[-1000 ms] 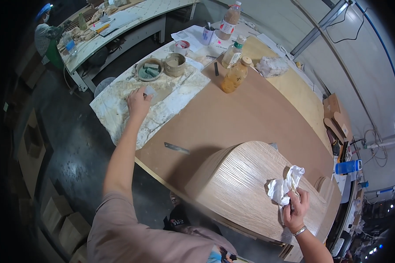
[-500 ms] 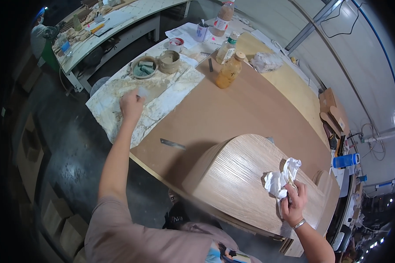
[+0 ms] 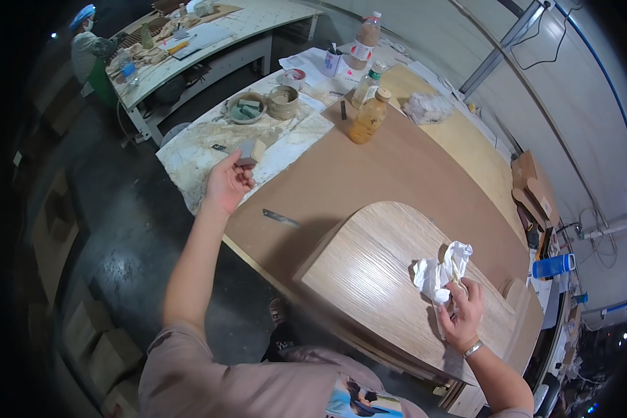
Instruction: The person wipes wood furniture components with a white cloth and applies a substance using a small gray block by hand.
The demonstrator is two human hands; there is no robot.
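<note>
My left hand (image 3: 228, 182) is raised over the near edge of the stained white sheet. Its thumb and fingers grip a small grey block (image 3: 250, 152) with a pale tan side, which looks like a sanding block. On the right, my right hand (image 3: 463, 315) holds a crumpled white cloth (image 3: 439, 277) against a curved wood-grain panel (image 3: 376, 244). This panel lies on top of a stack of similar ones. A metal scraper blade (image 3: 281, 218) rests on the brown board (image 3: 313, 181) between my hands.
On the stained sheet (image 3: 195, 164) stand a bowl of greenish pieces (image 3: 247, 109) and a clay-coloured pot (image 3: 283, 103). Farther back are an amber bottle (image 3: 369, 118), a green-capped bottle (image 3: 369, 83) and a tall bottle (image 3: 364, 43). Another person (image 3: 90, 56) stands at the far-left bench.
My left hand has come up and turned, and the grey block now shows clearly in it. The view has shifted slightly. My right hand stays on the panel with the cloth.
</note>
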